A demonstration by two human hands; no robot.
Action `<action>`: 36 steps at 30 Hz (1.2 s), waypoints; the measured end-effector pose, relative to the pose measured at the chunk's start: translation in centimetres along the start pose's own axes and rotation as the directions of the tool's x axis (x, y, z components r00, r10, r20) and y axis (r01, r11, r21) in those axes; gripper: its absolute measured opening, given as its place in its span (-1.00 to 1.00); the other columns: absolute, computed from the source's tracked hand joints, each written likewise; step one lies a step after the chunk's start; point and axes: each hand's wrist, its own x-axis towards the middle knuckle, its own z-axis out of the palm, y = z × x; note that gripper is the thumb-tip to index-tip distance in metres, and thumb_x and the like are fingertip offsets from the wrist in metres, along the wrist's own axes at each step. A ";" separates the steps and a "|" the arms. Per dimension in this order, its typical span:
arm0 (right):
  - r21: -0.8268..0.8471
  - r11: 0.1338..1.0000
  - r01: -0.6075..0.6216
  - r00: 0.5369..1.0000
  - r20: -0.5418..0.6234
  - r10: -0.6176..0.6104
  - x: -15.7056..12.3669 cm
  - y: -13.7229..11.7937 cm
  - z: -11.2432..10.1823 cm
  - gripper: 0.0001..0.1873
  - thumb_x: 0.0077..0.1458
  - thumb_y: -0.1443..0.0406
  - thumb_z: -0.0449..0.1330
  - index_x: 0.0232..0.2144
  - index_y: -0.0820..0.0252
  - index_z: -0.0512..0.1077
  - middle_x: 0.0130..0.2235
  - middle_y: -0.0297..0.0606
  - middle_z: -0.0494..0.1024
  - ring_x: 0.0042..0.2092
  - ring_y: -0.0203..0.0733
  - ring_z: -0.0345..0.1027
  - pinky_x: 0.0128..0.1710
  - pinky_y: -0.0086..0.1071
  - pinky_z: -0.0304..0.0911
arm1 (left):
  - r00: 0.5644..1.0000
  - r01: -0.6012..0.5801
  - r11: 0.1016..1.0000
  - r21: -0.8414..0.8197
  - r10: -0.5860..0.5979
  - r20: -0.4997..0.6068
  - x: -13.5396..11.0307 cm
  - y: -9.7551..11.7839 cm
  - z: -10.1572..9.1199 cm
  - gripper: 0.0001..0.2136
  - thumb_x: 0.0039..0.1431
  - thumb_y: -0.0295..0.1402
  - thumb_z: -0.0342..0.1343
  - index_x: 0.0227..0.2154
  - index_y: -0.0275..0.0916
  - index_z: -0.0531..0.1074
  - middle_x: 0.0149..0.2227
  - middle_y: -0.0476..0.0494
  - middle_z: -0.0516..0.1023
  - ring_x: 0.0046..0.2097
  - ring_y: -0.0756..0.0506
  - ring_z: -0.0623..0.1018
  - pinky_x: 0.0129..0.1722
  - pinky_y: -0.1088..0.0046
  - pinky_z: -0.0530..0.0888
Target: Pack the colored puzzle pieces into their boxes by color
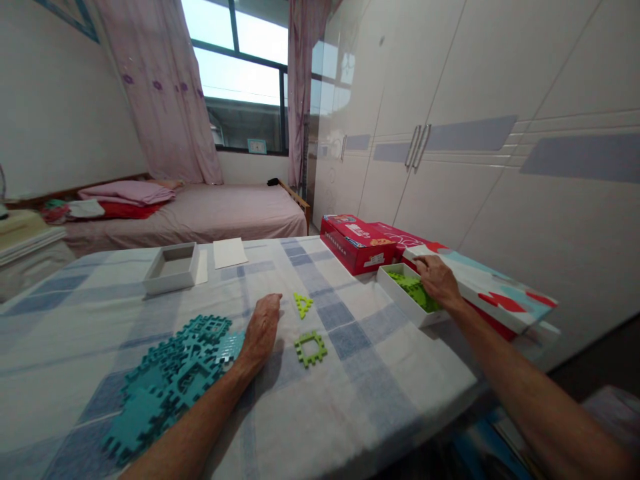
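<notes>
My left hand [261, 331] rests on the checked tablecloth, just right of a spread of teal interlocking toy pieces [165, 383]. Its fingers are loosely bent, apart at the tip, and I see nothing held in them. To its right lie a light green triangular piece [303, 305] and a green square frame piece [311, 349] with toothed edges. My right hand [439, 280] is over the right side of a white box [407, 303] holding green pieces [414, 290]. Its fingers are curled together by the rim; whatever is between them is hidden.
Behind the white box stand a red box [357, 243] and a long white-and-red patterned box [493, 287]. An open grey-lined tray [173, 267] and a white card [230, 253] lie at the back left. Past the table are a bed [225, 210] and a wardrobe [450, 87].
</notes>
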 end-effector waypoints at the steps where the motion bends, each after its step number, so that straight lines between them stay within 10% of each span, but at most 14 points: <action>1: -0.009 0.998 0.057 0.998 0.041 -0.056 -0.3 0.1 0.1 -0.55 0.22 0.20 -0.16 -0.01 0.24 0.38 0.06 -0.03 0.41 0.07 -0.01 0.27 0.04 -0.16 0.19 | 1.000 0.005 1.000 0.003 -0.005 0.005 0.0 0.0 0.0 -0.64 0.23 -0.17 -0.19 -0.13 -0.22 0.41 -0.07 -0.28 0.45 0.02 -0.19 0.45 0.07 0.09 0.39; 7: -0.097 0.950 0.297 0.867 0.444 -0.225 -1.7 0.7 0.9 -0.67 0.15 0.26 -0.01 -0.10 0.01 0.46 0.15 -0.25 0.37 0.20 0.13 0.10 0.10 0.06 0.11 | 1.000 -0.005 1.000 0.008 0.004 0.008 0.1 -0.1 0.1 -0.64 0.24 -0.16 -0.20 -0.13 -0.21 0.40 -0.07 -0.26 0.44 0.05 -0.18 0.43 0.10 0.10 0.36; 15: 0.194 0.969 0.155 0.988 -0.012 -0.156 -2.5 -6.6 -2.0 -0.60 0.20 0.21 -0.07 -0.03 0.23 0.41 0.00 -0.05 0.46 0.04 -0.01 0.30 0.06 -0.13 0.18 | 1.000 -0.019 0.999 0.037 0.019 0.011 -0.1 0.5 0.1 -0.66 0.24 -0.21 -0.20 -0.13 -0.23 0.41 -0.08 -0.28 0.42 0.03 -0.19 0.43 0.08 0.09 0.38; 20: 0.458 0.857 0.235 0.829 0.366 -0.423 -5.3 -17.2 -1.0 -0.64 0.18 0.22 0.04 -0.05 0.26 0.43 -0.08 -0.15 0.49 -0.20 -0.25 0.40 -0.12 -0.38 0.26 | 0.998 -0.062 0.997 0.038 0.062 -0.001 0.0 -0.2 0.2 -0.67 0.24 -0.21 -0.19 -0.13 -0.22 0.40 -0.10 -0.24 0.43 -0.01 -0.17 0.45 0.05 0.11 0.40; 24: 0.304 0.907 0.292 0.827 0.397 -0.399 -6.4 -22.2 2.3 -0.54 0.16 0.10 0.07 0.01 0.25 0.39 -0.04 -0.06 0.45 -0.02 -0.10 0.32 -0.04 -0.31 0.20 | 0.999 -0.049 0.998 0.038 0.049 -0.006 -0.1 -0.2 0.2 -0.67 0.28 -0.23 -0.23 -0.13 -0.21 0.39 -0.09 -0.24 0.43 -0.03 -0.13 0.45 0.04 0.16 0.40; 36: 0.266 0.880 0.394 0.810 0.352 -0.470 -7.1 -22.6 4.6 -0.64 0.16 0.28 0.05 -0.01 0.25 0.41 -0.09 -0.10 0.44 -0.04 -0.14 0.26 0.00 -0.35 0.11 | 0.997 -0.074 0.986 0.150 0.074 0.002 -0.3 2.6 0.1 -0.72 0.28 -0.32 -0.25 -0.25 -0.22 0.38 -0.19 -0.21 0.44 -0.05 -0.13 0.41 0.06 0.18 0.35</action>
